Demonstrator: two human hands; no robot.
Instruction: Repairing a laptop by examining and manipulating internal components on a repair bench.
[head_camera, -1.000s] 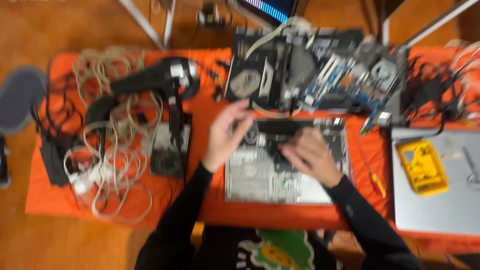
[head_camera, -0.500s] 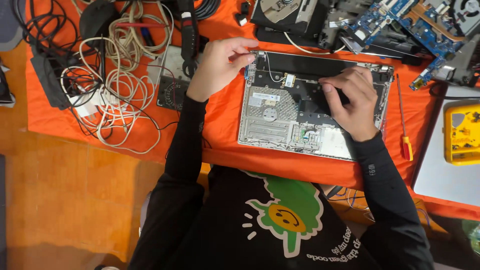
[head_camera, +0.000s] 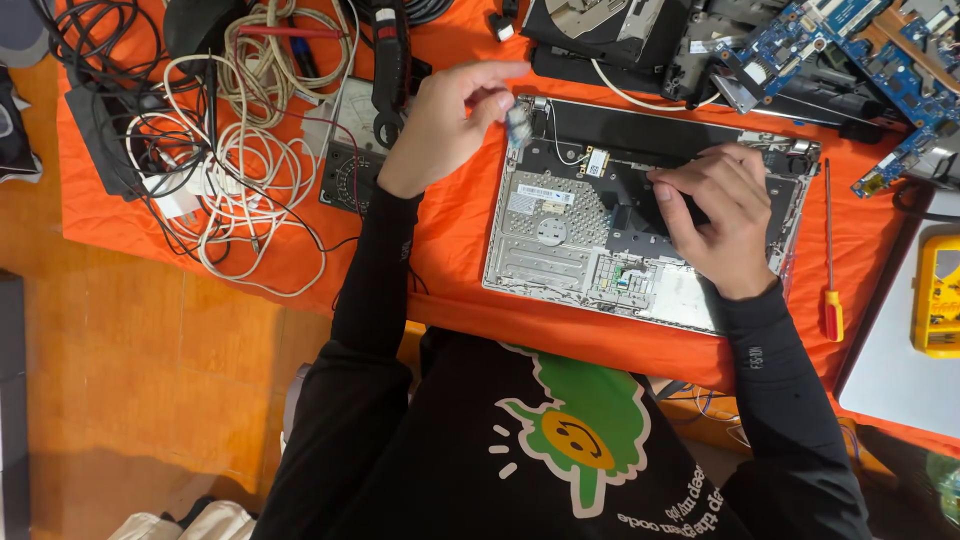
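An opened silver laptop base lies on the orange table cover, its insides showing. My left hand hovers just off its top left corner, fingers pinched on a small blurred part. My right hand rests flat inside the laptop's right half, pressing on a black panel; whether it grips anything there I cannot make out.
Blue circuit boards and a drive lie behind the laptop. A tangle of white and black cables and a meter sit at left. A red-handled screwdriver, a yellow case and a grey lid are at right.
The view has tilted down and closer. My left hand has come off the laptop's top left corner, now pinching a small part; my right hand stays on the right half.
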